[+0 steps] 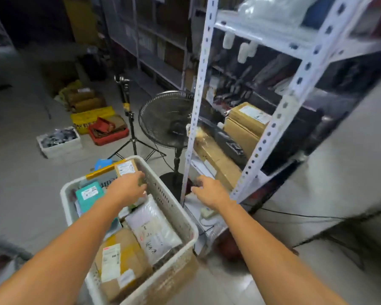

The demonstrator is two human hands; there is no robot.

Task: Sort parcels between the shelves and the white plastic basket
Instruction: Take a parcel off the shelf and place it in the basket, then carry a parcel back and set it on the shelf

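The white plastic basket (174,208) stands on the floor below me, full of parcels: a small brown box (125,167) at its far end, a teal packet (89,194), a white bag parcel (152,230) and a brown taped box (121,260). My left hand (128,187) hovers over the basket's far end, just below the small brown box, fingers spread and empty. My right hand (209,190) reaches between the basket and the white metal shelves (271,128), fingers apart, holding nothing. Brown cartons (246,119) lie on a lower shelf.
A black standing fan (167,119) and a tripod (130,119) stand just beyond the basket. Crates in yellow, red (108,133) and white (59,142) sit on the floor at left. Cables and a power strip (207,213) lie by the shelf foot. More shelving runs behind.
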